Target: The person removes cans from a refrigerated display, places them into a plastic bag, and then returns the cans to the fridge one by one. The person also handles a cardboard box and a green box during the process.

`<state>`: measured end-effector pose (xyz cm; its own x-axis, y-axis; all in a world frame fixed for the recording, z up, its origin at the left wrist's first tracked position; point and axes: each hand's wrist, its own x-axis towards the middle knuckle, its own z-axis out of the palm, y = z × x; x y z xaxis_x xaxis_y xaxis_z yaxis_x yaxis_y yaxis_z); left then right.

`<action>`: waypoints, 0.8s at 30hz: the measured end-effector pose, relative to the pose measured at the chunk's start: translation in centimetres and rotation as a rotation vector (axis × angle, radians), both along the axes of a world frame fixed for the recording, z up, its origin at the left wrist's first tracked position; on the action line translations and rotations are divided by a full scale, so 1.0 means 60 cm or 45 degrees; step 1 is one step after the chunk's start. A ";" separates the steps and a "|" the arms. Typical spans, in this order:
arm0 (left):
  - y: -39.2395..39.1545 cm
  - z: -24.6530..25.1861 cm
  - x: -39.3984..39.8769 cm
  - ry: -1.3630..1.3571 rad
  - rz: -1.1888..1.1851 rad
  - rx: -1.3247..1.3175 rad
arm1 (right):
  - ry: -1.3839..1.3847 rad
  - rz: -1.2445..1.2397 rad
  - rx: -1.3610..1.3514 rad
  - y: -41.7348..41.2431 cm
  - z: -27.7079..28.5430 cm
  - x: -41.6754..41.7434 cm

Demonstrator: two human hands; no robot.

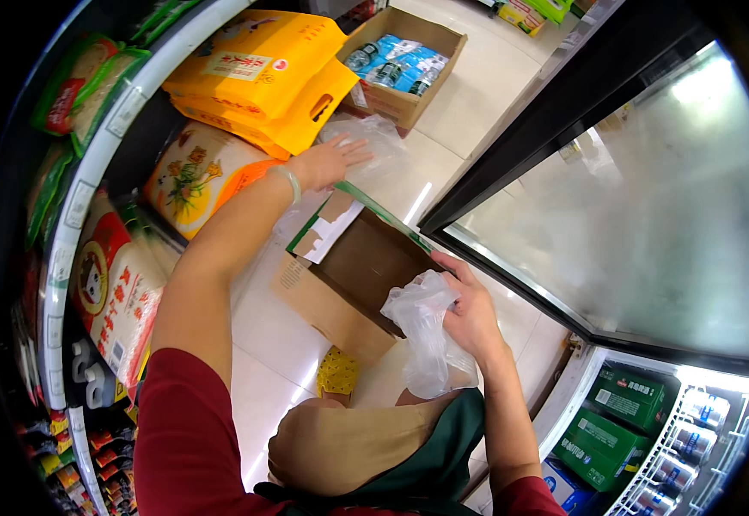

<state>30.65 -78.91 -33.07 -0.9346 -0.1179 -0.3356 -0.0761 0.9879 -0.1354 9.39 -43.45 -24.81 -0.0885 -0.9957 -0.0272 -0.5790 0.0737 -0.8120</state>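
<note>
My right hand [474, 309] grips a crumpled translucent plastic bag [429, 309] at the near right corner of a cardboard box [374, 258]. The box has green edging, open flaps and a bare brown inside, and it rests on the floor before my knees. My left hand [332, 161] stretches past the far left corner of the box, fingers spread. Beneath and beyond those fingers lies clear plastic wrap [377, 145] on the floor; whether they touch it I cannot tell.
On the left, yellow bags [265, 77] and a printed rice sack [119, 290] fill a low shelf. An open carton of bottles [406, 64] stands ahead. At right a glass cooler door [625, 193] stands open, with green cartons [606, 445] and silver cans [693, 445] inside.
</note>
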 end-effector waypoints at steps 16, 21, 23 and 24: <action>0.068 -0.014 0.042 0.955 0.841 0.394 | 0.227 -0.238 0.117 0.019 -0.009 0.008; 0.238 0.247 0.107 1.720 0.845 0.129 | 0.128 -0.271 -0.098 0.020 -0.045 0.007; 0.317 0.285 0.136 2.194 0.936 0.273 | 0.143 -0.276 -0.106 0.014 -0.046 0.015; 0.358 0.272 0.148 2.203 0.913 0.195 | 0.148 -0.285 -0.088 0.010 -0.043 0.018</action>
